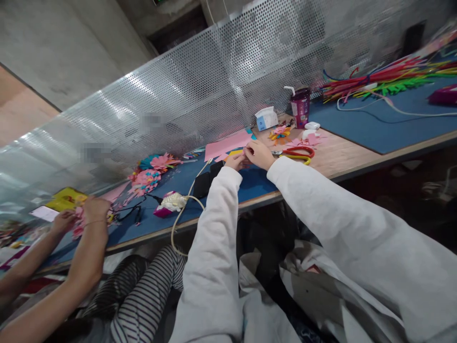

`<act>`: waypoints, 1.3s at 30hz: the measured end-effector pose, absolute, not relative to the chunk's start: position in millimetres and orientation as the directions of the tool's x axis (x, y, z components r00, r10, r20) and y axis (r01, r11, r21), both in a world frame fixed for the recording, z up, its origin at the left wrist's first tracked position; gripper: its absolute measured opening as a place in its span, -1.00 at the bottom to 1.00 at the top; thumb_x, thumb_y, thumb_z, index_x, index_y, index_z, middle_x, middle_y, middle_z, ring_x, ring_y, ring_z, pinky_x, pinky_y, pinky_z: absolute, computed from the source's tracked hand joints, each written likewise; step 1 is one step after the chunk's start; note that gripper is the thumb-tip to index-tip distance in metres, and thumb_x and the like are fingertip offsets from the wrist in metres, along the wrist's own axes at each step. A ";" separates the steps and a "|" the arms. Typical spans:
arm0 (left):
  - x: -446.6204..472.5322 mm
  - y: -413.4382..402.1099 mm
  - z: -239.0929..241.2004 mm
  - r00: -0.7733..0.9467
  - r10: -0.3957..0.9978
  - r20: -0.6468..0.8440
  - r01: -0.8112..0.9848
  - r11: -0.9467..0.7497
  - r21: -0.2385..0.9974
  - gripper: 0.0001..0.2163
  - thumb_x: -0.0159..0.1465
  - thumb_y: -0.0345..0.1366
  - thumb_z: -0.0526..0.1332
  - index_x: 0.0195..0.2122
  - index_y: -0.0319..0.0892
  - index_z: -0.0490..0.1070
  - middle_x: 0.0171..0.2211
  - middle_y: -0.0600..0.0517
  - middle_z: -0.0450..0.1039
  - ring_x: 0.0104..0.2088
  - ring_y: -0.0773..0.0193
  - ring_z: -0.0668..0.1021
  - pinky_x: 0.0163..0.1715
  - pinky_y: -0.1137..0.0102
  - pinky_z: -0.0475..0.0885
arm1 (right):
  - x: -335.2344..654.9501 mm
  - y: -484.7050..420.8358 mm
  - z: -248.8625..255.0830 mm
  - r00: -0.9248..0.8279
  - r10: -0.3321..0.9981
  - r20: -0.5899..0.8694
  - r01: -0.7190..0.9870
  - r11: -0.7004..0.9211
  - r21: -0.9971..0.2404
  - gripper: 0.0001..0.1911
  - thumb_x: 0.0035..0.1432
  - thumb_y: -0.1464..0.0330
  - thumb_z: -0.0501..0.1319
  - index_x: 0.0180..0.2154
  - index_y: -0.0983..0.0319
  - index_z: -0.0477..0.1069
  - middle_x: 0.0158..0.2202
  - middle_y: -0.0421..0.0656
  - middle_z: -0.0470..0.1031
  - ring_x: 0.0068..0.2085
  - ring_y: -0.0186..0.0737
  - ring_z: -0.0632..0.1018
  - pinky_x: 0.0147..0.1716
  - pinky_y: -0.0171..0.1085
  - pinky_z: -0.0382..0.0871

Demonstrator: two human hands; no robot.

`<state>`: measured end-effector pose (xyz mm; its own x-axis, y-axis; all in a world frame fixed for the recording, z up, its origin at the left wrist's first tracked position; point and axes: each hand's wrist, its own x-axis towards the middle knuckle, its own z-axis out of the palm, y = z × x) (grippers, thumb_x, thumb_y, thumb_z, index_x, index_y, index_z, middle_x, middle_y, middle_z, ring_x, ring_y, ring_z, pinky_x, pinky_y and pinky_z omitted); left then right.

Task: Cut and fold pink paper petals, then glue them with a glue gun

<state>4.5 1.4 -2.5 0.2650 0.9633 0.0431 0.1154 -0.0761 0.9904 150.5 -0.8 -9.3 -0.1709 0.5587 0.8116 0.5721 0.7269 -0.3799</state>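
Both my arms reach forward in white sleeves to the table's blue mat (257, 183). My left hand (235, 161) and my right hand (259, 153) meet with fingers pinched together on a small piece of coloured paper (244, 153), too small to make out well. A pink paper sheet (228, 144) lies just beyond my hands. Red and yellow scissors (298, 153) rest to the right of my right hand.
A co-worker's bare arms (85, 224) work on pink paper at the left. Pink paper flowers (148, 178), a glue gun (171, 202) with cable, a tissue box (266, 118), a drink cup (301, 105) and coloured sticks (385, 76) lie about. A perforated metal screen (200, 95) backs the table.
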 end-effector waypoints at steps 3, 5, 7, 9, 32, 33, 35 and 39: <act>5.1 -0.2 -1.5 0.263 0.964 0.043 0.124 -0.078 0.989 -0.81 0.15 -0.22 0.22 -0.28 -0.20 0.46 -0.44 -0.03 0.52 -0.33 0.19 0.59 -0.28 0.32 0.47 | 150.5 -0.6 -9.5 -0.174 0.563 0.808 0.568 0.728 -0.385 -0.84 0.17 0.41 0.04 -0.46 0.22 0.27 -0.39 -0.07 0.37 -0.27 -0.17 0.38 -0.22 -0.23 0.24; 5.6 -1.3 -0.6 0.260 0.965 0.038 0.123 -0.072 0.990 -0.82 0.15 -0.24 0.21 -0.28 -0.21 0.46 -0.45 -0.03 0.52 -0.34 0.20 0.59 -0.28 0.33 0.48 | 150.3 -0.8 -9.7 -0.165 0.564 0.809 0.574 0.722 -0.387 -0.83 0.17 0.41 0.04 -0.47 0.22 0.28 -0.39 -0.06 0.38 -0.27 -0.16 0.38 -0.21 -0.23 0.24; 6.0 -2.4 0.1 0.253 0.967 0.033 0.126 -0.067 0.990 -0.83 0.16 -0.27 0.20 -0.27 -0.23 0.47 -0.45 -0.03 0.53 -0.35 0.21 0.59 -0.28 0.33 0.48 | 149.8 -1.3 -10.1 -0.153 0.568 0.809 0.581 0.714 -0.391 -0.83 0.17 0.41 0.04 -0.48 0.22 0.28 -0.40 -0.06 0.39 -0.27 -0.16 0.38 -0.22 -0.23 0.25; 6.3 -3.5 0.6 0.251 0.967 0.037 0.124 -0.070 0.990 -0.82 0.16 -0.28 0.19 -0.27 -0.24 0.47 -0.43 -0.05 0.54 -0.35 0.21 0.59 -0.27 0.32 0.48 | 148.9 -2.2 -10.1 -0.142 0.573 0.807 0.579 0.710 -0.402 -0.83 0.16 0.41 0.05 -0.48 0.22 0.28 -0.40 -0.05 0.40 -0.27 -0.15 0.38 -0.23 -0.22 0.25; 14.7 -12.3 12.2 0.097 0.987 0.129 0.166 -0.144 0.976 -0.88 0.17 -0.36 0.17 -0.48 -0.25 0.42 -0.49 -0.04 0.56 -0.42 0.31 0.59 -0.33 0.41 0.45 | 155.8 -1.8 -2.3 -0.084 0.942 0.324 -0.146 0.310 -0.939 -0.83 -0.18 0.28 0.27 -0.54 0.27 0.43 -0.52 -0.21 0.43 -0.40 -0.31 0.41 -0.43 -0.34 0.27; 15.0 -14.0 13.6 0.098 0.987 0.128 0.175 -0.144 0.974 -0.89 0.16 -0.36 0.17 -0.48 -0.25 0.42 -0.50 -0.02 0.55 -0.44 0.32 0.58 -0.33 0.41 0.45 | 156.1 -1.8 -2.0 -0.089 0.940 0.330 -0.143 0.315 -0.938 -0.83 -0.19 0.28 0.27 -0.55 0.26 0.41 -0.54 -0.22 0.41 -0.42 -0.32 0.40 -0.43 -0.34 0.27; 16.3 -17.6 16.3 0.095 0.988 0.119 0.193 -0.136 0.972 -0.89 0.16 -0.37 0.16 -0.49 -0.24 0.41 -0.53 0.01 0.54 -0.47 0.34 0.57 -0.37 0.44 0.44 | 156.7 -2.3 -1.0 -0.098 0.936 0.338 -0.135 0.324 -0.936 -0.82 -0.21 0.28 0.28 -0.58 0.26 0.38 -0.57 -0.25 0.37 -0.45 -0.35 0.37 -0.44 -0.34 0.27; 19.2 -22.4 17.7 0.085 0.991 0.104 0.209 -0.120 0.971 -0.88 0.19 -0.37 0.13 -0.47 -0.23 0.41 -0.57 0.05 0.51 -0.51 0.37 0.55 -0.46 0.50 0.39 | 157.3 -5.0 1.6 -0.109 0.930 0.350 -0.127 0.336 -0.933 -0.79 -0.24 0.26 0.30 -0.60 0.26 0.37 -0.56 -0.24 0.37 -0.46 -0.35 0.37 -0.42 -0.33 0.27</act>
<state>19.2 -22.4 17.7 0.0849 0.9910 0.1038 0.2089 -0.1196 0.9706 157.3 -5.0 1.6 -0.1094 0.9302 0.3503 -0.1273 0.3364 -0.9331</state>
